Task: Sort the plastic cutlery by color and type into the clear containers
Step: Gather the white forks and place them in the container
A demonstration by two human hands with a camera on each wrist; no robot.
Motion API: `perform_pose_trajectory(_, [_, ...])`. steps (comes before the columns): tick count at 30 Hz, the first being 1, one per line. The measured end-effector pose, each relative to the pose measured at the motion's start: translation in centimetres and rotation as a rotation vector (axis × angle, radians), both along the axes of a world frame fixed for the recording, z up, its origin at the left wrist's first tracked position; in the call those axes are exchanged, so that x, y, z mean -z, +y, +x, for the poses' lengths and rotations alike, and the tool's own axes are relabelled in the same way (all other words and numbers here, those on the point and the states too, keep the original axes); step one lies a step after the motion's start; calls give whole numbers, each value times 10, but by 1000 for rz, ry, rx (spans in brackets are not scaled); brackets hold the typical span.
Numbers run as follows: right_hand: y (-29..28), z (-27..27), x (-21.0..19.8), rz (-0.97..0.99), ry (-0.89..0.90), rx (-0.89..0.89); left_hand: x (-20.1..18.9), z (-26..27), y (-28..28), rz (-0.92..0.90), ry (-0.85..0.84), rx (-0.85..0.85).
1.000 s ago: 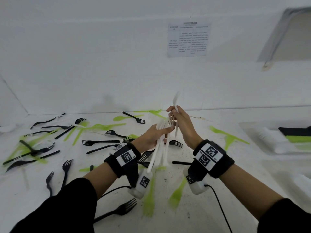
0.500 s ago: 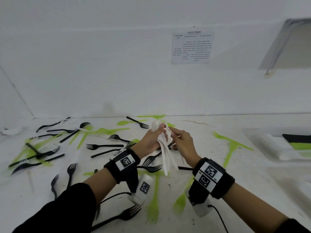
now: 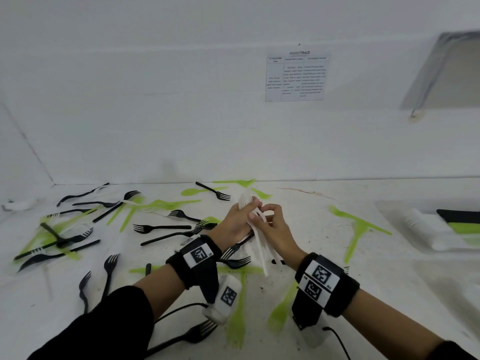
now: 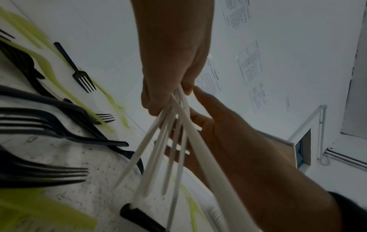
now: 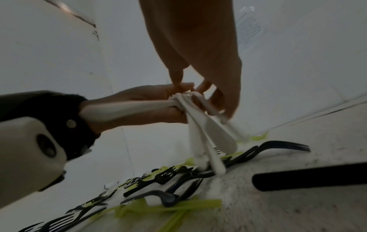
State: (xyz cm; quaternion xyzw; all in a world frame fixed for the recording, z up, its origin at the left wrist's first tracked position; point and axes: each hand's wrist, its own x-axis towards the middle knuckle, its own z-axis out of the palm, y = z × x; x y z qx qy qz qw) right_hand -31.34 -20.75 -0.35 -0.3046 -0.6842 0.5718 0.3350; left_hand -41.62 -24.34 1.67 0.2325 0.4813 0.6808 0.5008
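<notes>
Tabletop (image 3: 324, 229): black forks (image 3: 161, 227) and green pieces scattered; clear containers (image 3: 405, 229) far right. White cutlery bundle (image 3: 259, 237) held above centre, long axis tilted, heads up-away, handles fanned toward the wearer. Left hand (image 3: 233, 222) curled round it; right hand (image 3: 275, 229) pinches one piece. Risk: loose splayed handles slip out during regrip.

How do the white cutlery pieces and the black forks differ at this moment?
The white cutlery is bunched in the left hand, off the table; the black forks lie scattered on it. The right hand touches the white pieces; no hand touches the black forks. Neither is in a container.
</notes>
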Motion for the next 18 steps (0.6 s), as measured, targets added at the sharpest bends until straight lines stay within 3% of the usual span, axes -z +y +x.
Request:
perform_pose_trajectory(4, [0, 0, 3, -108, -56, -107, 3, -2, -1, 46, -31, -5])
perform_pose_trajectory(6, [2, 2, 1, -98, -125, -199, 5, -5, -3, 31, 16, 37])
perform_pose_trajectory(9, [1, 0, -1, -109, -92, -310, 10, -10, -3, 23, 70, 61])
perform_pose_trajectory(18, [-10, -5, 0, -130, -35, -201, 10, -13, -2, 79, -20, 29])
